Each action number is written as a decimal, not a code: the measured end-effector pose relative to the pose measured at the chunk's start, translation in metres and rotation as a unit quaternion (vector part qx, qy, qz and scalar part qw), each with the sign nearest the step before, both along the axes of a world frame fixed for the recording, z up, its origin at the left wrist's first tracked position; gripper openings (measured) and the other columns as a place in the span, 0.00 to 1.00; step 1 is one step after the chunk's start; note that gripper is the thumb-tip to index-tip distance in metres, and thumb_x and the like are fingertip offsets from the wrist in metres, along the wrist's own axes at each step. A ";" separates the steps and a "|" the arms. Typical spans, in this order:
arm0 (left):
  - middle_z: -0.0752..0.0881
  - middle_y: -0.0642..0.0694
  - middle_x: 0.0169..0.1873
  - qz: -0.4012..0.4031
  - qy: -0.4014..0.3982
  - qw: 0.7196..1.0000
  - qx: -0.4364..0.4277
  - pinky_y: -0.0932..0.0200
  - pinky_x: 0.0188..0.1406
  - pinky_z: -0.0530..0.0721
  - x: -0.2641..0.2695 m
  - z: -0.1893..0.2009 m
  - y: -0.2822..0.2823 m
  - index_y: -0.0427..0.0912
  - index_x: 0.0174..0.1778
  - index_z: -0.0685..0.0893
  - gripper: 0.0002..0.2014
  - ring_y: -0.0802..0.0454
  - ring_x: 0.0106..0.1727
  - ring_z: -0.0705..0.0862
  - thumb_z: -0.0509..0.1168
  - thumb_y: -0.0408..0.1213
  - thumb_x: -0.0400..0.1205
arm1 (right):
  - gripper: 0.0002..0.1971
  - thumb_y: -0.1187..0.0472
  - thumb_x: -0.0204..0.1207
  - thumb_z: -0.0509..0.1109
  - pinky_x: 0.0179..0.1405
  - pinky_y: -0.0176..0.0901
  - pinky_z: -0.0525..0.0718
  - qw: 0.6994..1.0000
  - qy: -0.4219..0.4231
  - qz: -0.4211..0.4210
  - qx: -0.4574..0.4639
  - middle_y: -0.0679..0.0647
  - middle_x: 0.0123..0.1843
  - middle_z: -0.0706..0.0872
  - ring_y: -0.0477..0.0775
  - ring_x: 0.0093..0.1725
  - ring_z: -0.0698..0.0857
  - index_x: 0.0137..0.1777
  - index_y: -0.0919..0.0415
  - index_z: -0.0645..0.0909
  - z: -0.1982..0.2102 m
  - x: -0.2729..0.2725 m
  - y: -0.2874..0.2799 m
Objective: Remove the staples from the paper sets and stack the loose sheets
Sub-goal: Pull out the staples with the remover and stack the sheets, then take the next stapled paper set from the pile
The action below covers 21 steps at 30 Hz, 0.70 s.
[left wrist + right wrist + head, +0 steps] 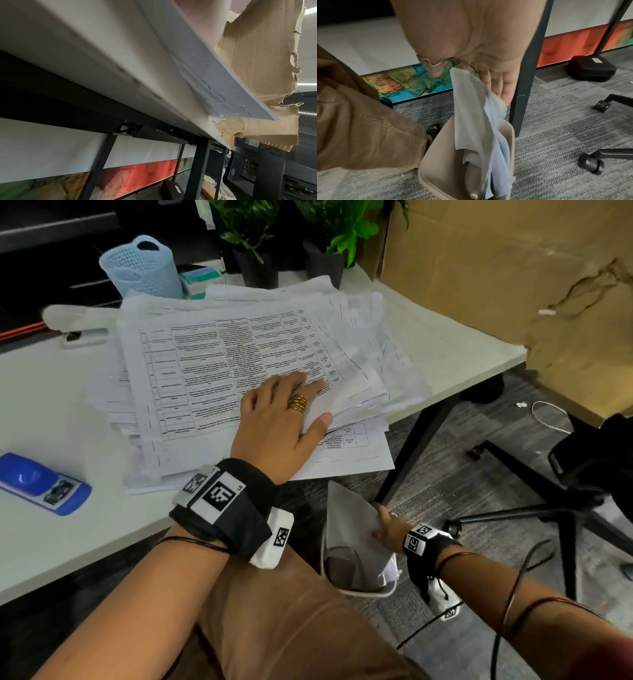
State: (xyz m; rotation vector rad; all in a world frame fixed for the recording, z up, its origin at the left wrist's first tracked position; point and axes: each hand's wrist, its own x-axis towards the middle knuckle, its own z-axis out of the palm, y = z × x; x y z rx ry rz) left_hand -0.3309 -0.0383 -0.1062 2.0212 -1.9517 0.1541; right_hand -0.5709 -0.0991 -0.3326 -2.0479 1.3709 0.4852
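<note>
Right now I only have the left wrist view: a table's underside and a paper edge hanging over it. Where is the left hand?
Observer: The left hand lies on top of the paper pile on the table, fingers straight.
Operator: And the right hand?
Observer: The right hand is down beside the table, at some sheets that stand in a bin on the floor.
Operator: Does it have a grip on them?
Observer: It seems not: in the right wrist view its fingers lie straight against the sheets, with the thumb apart.
</note>
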 end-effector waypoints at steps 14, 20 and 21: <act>0.70 0.49 0.74 -0.006 0.070 0.997 0.013 0.49 0.71 0.61 0.002 0.010 0.004 0.50 0.75 0.71 0.38 0.46 0.72 0.69 0.43 0.68 0.75 | 0.16 0.53 0.83 0.57 0.55 0.47 0.79 0.982 -0.025 0.074 -0.174 0.60 0.57 0.85 0.60 0.60 0.83 0.59 0.62 0.80 0.118 0.022 0.013; 0.69 0.50 0.76 0.020 0.010 0.997 0.075 0.42 0.80 0.44 0.008 0.037 0.018 0.50 0.76 0.67 0.36 0.50 0.76 0.66 0.55 0.68 0.76 | 0.11 0.53 0.80 0.60 0.31 0.42 0.71 0.918 -0.074 -0.011 -0.389 0.57 0.41 0.83 0.62 0.43 0.85 0.45 0.59 0.79 0.215 0.013 0.048; 0.68 0.51 0.77 0.027 0.006 0.997 0.078 0.37 0.79 0.38 0.011 0.041 0.026 0.54 0.77 0.66 0.36 0.51 0.77 0.64 0.57 0.68 0.75 | 0.10 0.55 0.78 0.63 0.27 0.41 0.66 0.892 -0.110 -0.021 -0.437 0.57 0.34 0.82 0.63 0.35 0.85 0.39 0.60 0.78 0.228 0.013 0.053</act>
